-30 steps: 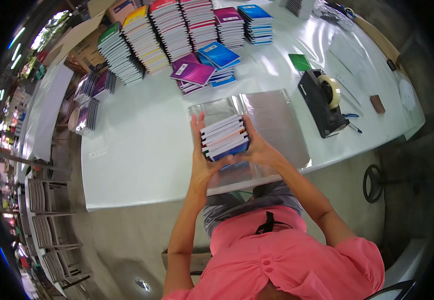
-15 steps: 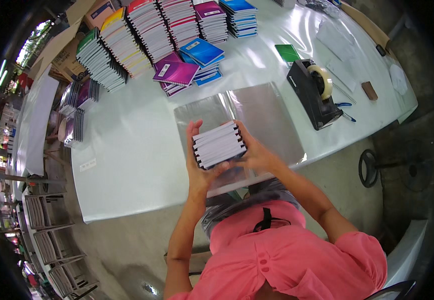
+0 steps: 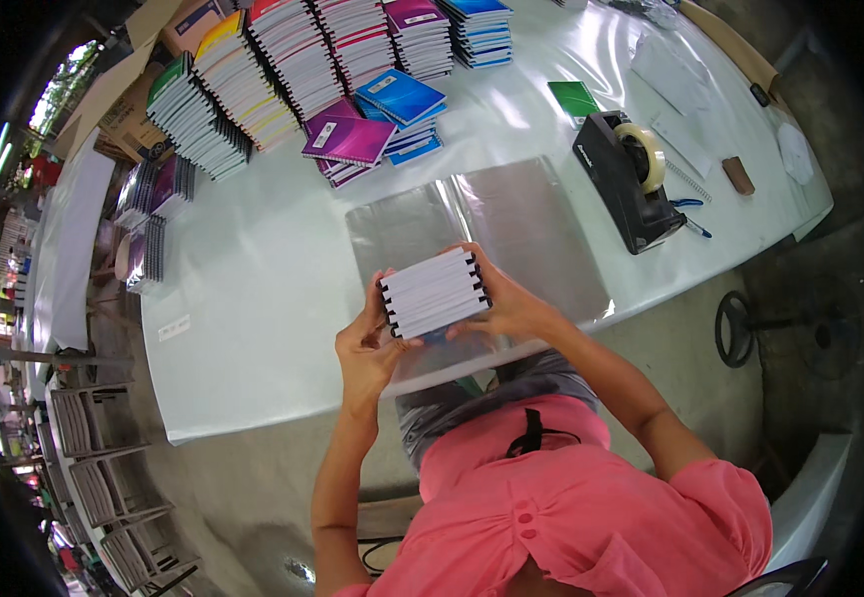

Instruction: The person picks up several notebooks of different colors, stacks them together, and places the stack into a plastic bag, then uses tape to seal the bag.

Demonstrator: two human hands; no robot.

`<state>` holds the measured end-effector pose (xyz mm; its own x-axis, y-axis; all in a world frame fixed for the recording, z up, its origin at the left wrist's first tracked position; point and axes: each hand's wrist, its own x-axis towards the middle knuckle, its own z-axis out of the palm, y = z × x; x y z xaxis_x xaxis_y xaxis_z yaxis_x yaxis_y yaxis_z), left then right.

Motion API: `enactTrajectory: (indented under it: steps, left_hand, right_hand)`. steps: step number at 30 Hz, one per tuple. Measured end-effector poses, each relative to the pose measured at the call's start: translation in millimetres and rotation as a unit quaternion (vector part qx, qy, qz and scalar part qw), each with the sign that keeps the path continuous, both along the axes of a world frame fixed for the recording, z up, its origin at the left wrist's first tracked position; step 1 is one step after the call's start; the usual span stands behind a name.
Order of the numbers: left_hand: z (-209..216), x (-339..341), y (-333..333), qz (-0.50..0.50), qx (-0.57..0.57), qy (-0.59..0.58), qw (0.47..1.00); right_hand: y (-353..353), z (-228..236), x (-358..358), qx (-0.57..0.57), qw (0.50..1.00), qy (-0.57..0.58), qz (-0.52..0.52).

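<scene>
Between both hands I hold a small stack of notebooks [image 3: 436, 293], their white page edges turned up and dark spiral bindings showing at the two sides. My left hand [image 3: 366, 343] grips the left side, fingers behind and thumb along the near lower edge. On the right side my right hand [image 3: 496, 294] is wrapped round the stack, its fingers on the far corner and underneath. The covers are mostly hidden. Beneath the hands, clear plastic sheets [image 3: 541, 229] lie on the table's near part.
Tall stacks of coloured spiral notebooks [image 3: 297, 70] line the far left, with purple notebooks [image 3: 348, 139] and blue notebooks [image 3: 402, 95] before them. A black tape dispenser [image 3: 621, 184], pens [image 3: 690, 227], a green notebook [image 3: 573, 98] and a brown block [image 3: 737, 176] lie right.
The stack has turned slightly, and its page edges now sit more evenly together. My left hand has shifted left and down, its fingers now closer round the stack's left side.
</scene>
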<state>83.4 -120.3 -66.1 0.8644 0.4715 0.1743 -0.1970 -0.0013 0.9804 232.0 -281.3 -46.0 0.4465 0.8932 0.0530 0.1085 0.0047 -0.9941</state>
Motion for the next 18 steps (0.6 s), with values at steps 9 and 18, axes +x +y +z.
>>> enactTrajectory:
  steps: [9,18]
  left_hand:
    - [16,-9,-17,0.018,0.041,0.076,0.996]
    - [57,46,-14,0.032,0.122,0.159,0.979]
  right_hand:
    - [-5,2,3,-0.041,0.999,-0.025,0.007]
    - [-15,15,28,-0.03,0.997,0.044,-0.064]
